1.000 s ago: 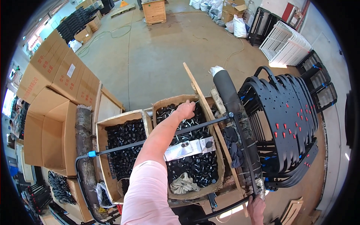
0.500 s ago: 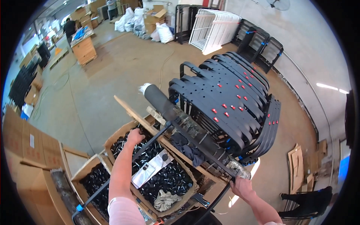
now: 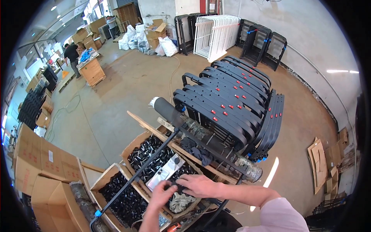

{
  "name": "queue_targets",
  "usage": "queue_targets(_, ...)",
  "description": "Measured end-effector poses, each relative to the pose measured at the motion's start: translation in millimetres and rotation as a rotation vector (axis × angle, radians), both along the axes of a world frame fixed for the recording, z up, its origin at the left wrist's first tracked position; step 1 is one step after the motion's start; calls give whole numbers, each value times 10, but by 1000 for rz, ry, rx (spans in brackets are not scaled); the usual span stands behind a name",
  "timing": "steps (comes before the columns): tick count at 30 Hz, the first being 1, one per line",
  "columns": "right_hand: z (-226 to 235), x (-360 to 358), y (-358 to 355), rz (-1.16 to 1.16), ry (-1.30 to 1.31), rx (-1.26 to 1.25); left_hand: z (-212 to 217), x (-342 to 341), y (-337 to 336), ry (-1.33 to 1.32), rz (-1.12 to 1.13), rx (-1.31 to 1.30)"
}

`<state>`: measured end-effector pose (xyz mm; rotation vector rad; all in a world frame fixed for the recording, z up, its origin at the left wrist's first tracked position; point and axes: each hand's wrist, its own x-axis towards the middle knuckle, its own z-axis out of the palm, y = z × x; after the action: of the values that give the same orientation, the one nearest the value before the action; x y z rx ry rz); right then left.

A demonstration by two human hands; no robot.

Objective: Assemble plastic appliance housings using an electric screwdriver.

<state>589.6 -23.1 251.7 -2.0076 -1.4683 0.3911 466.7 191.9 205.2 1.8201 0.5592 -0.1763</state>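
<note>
Both hands meet over a cardboard box (image 3: pixel 126 152) of black-headed bolts (image 3: pixel 150 154) with silver shanks. My left hand (image 3: pixel 160 195) has its thumb and fingers bent. Beside it my right hand (image 3: pixel 199 185) curls its fingers down; between the two is something small and dark, too hidden to name. A black tubular frame (image 3: pixel 150 160) lies across the boxes, one bar resting along a grey padded roller (image 3: pixel 168 110). A white panel with a black knob (image 3: pixel 167 170) lies on the bolts, and a grey rag (image 3: pixel 181 203) sits just below my hands.
A second box (image 3: pixel 92 189) of black parts stands to the left, beside large cartons (image 3: pixel 48 154). Beyond the roller is a stack of black frames (image 3: pixel 228 100) with red pieces. White frames (image 3: pixel 216 36) lean near the wall. A person (image 3: pixel 71 58) stands at a distant wooden crate (image 3: pixel 92 71).
My left hand has come out from among the bolts at the box's far end, toward me. My right hand has left the frame's right corner and joined it. The view has shifted.
</note>
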Motion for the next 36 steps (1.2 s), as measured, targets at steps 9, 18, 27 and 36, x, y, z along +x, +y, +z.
queue_targets(9, 117, -894, -174, 300, -29, -14, -30, -1196, -594, 63, 47, -530)
queue_targets(18, 113, -1600, -463, -91, 37, -79, -176, -2610, -633, -118, 254, -571)
queue_targets(27, 62, -1929, -511, -287, 298, -139, -300, -3087, -1208, -349, -11, -21)
queue_targets(36, -21, -1869, -567, -268, 288, -97, -493, -2961, -1471, -454, -62, 138)
